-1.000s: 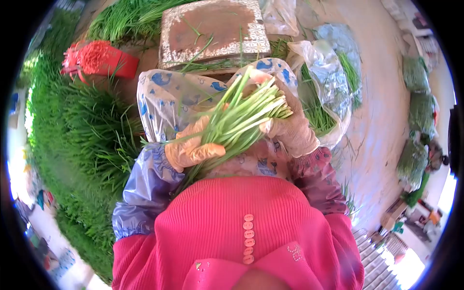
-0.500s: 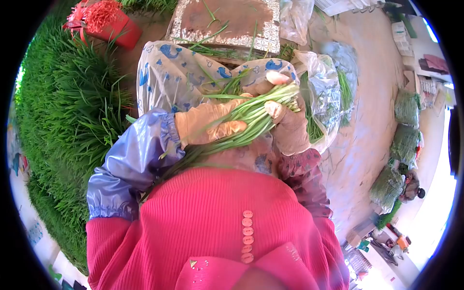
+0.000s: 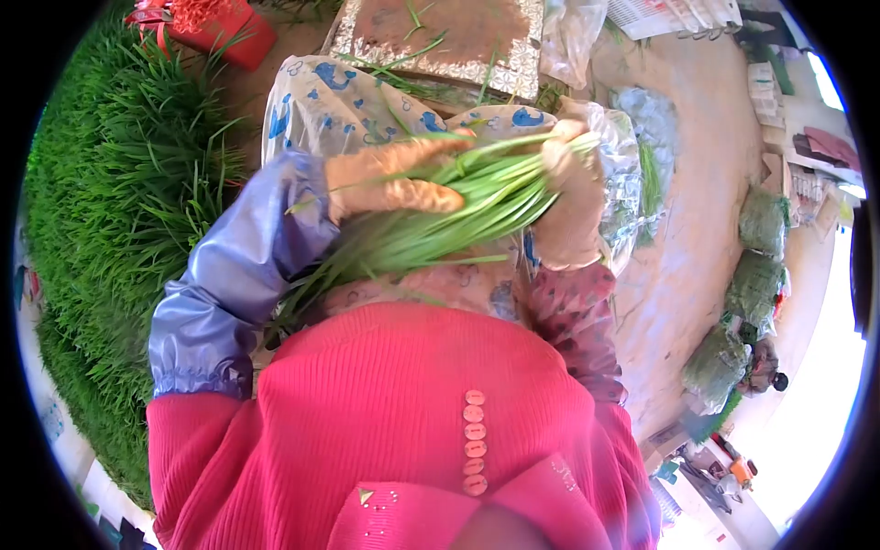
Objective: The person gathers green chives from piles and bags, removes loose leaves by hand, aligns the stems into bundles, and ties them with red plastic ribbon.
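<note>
A bunch of long green chives [image 3: 495, 192] with pale stem ends lies slantwise above my lap. My right hand [image 3: 570, 197], in a tan glove, is wrapped around the bunch near those pale ends. At the leafy side is my left hand [image 3: 390, 183] in an orange-tan glove, its thumb and fingers stretched apart with some leaves between them. The leaf tips fan out, blurred, below the left wrist. Beneath the bunch, a clear plastic sheet with blue whale prints [image 3: 321, 110] covers my lap.
A tall mass of green chives [image 3: 119, 202] fills the left side, beside a red basket [image 3: 229, 37] of red ties. Ahead stands a low patterned board [image 3: 440, 37] with stray leaves. Plastic bags [image 3: 632, 147] lie to the right; bagged greens [image 3: 756, 289] line the far right, near another person [image 3: 763, 367].
The right hand has moved slightly up and right with the pale ends. The left hand has shifted slightly up, its fingers more spread, and the leaves fan out wider.
</note>
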Demonstrator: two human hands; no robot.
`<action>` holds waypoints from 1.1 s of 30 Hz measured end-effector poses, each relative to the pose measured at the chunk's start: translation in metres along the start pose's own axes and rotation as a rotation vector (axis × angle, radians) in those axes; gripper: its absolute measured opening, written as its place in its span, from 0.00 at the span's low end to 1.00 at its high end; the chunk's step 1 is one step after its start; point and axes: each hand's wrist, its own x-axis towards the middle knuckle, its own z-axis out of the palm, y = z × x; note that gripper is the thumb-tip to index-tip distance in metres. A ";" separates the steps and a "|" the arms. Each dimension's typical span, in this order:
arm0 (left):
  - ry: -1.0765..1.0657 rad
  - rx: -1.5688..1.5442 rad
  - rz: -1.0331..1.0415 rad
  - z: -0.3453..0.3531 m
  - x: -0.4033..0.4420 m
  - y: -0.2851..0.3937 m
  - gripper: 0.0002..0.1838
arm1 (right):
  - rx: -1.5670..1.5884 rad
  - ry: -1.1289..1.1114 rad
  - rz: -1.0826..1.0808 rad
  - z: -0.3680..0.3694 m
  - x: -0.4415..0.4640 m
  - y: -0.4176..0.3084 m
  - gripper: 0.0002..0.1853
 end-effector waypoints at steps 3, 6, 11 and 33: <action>0.128 -0.154 -0.053 -0.030 -0.014 0.018 0.38 | 0.284 0.207 0.105 -0.034 0.042 -0.021 0.05; 0.349 -0.121 -0.003 -0.066 -0.034 0.007 0.39 | 0.152 0.116 -0.117 -0.102 0.096 -0.065 0.12; 0.553 -0.109 0.105 -0.083 -0.049 -0.027 0.40 | 0.068 -0.102 -0.295 -0.136 0.122 -0.186 0.16; 0.679 0.014 -0.199 -0.064 -0.042 -0.030 0.18 | -1.140 0.305 -0.473 -0.170 0.151 -0.187 0.12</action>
